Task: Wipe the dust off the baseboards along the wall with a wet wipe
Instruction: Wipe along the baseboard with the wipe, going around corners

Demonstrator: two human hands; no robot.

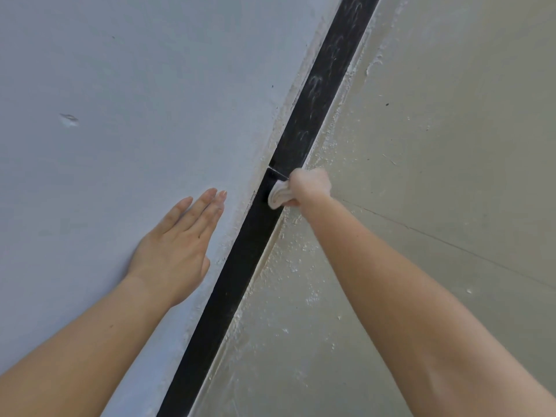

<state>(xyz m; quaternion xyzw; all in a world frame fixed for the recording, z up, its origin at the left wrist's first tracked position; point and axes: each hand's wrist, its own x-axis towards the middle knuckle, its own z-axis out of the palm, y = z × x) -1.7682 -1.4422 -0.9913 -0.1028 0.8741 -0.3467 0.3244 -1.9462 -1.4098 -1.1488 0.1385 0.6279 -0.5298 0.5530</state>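
A black baseboard [240, 266] runs diagonally from the bottom centre to the top right, between the pale blue-grey wall [120, 85] and the beige floor [436, 145]. My right hand [310, 185] grips a bunched white wet wipe [278, 197] and presses it against the baseboard just below a joint in the strip. Beyond the joint the baseboard shows grey dust smears; the stretch nearer to me looks darker. My left hand [180, 245] lies flat on the wall, fingers straight, left of the baseboard.
White plaster or paint specks litter the floor along the baseboard's edge [294, 266]. A small dent marks the wall [69, 119]. A thin tile seam [451, 245] crosses the floor on the right.
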